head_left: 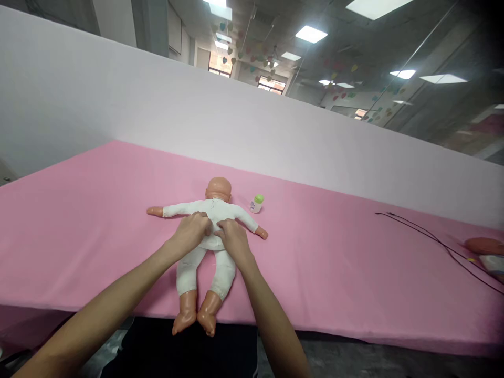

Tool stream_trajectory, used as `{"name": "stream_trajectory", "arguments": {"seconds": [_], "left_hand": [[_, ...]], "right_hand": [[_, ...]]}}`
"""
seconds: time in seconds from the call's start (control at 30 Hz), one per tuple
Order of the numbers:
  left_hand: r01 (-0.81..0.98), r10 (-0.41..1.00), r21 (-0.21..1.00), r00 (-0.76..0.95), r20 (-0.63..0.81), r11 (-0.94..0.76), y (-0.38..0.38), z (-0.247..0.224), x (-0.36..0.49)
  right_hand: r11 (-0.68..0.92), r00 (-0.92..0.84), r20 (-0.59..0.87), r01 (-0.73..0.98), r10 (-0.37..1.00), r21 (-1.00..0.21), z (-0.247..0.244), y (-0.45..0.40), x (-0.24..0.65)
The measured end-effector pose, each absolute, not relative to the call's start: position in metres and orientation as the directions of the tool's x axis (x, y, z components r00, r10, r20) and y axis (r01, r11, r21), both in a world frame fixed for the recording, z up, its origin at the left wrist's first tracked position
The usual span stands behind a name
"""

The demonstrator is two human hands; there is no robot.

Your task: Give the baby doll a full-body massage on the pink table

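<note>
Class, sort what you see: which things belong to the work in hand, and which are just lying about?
Part of the work:
doll
left hand and right hand, on its torso
pink-covered table beneath it

Apparently lying about:
green-capped bottle beside the doll, untouched
black cable
orange-and-white thing at the right edge

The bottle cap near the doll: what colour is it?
Light green; the cap shows in the head view, the only one here.

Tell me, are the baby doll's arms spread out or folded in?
Spread out. Both white-sleeved arms of the baby doll reach outward to either side, away from its body, over the pink table cover.
</note>
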State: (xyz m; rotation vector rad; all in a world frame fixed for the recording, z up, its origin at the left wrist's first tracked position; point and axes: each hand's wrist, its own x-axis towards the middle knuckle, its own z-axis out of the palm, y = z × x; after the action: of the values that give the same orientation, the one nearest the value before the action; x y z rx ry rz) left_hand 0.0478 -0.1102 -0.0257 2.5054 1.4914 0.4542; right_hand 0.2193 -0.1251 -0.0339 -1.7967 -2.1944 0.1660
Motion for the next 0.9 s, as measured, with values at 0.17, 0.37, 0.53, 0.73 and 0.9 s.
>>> {"name": "stream_trajectory", "arguments": {"seconds": [0.17, 0.37, 0.53, 0.73, 0.9], "left_hand": [[0.85, 0.924, 0.364, 0.362, 0.12, -0.38, -0.101, -0.039, 0.063], [0.836, 0.912, 0.364, 0.389, 0.133, -0.41, -0.102, -0.041, 0.054], [0.78, 0.89, 0.428, 0.403, 0.213, -0.456, -0.139, -0.037, 0.035], [0.818, 0.913, 0.404, 0.371, 0.173, -0.409, -0.156, -0.057, 0.043], [0.699, 0.886, 0.548, 0.41, 0.219, -0.459, -0.137, -0.047, 0.028]], "right_hand": [[0.18, -0.157, 0.128, 0.965, 0.979, -0.193, -0.045, -0.122, 0.201], [0.196, -0.151, 0.155, 0.923, 0.976, -0.33, -0.041, -0.132, 0.21], [0.263, -0.196, 0.212, 0.891, 0.958, -0.369, -0.041, -0.161, 0.222], [0.217, -0.173, 0.18, 0.94, 0.968, -0.263, -0.063, -0.16, 0.215], [0.287, -0.159, 0.254, 0.734, 0.954, -0.615, -0.065, -0.15, 0.236]]}}
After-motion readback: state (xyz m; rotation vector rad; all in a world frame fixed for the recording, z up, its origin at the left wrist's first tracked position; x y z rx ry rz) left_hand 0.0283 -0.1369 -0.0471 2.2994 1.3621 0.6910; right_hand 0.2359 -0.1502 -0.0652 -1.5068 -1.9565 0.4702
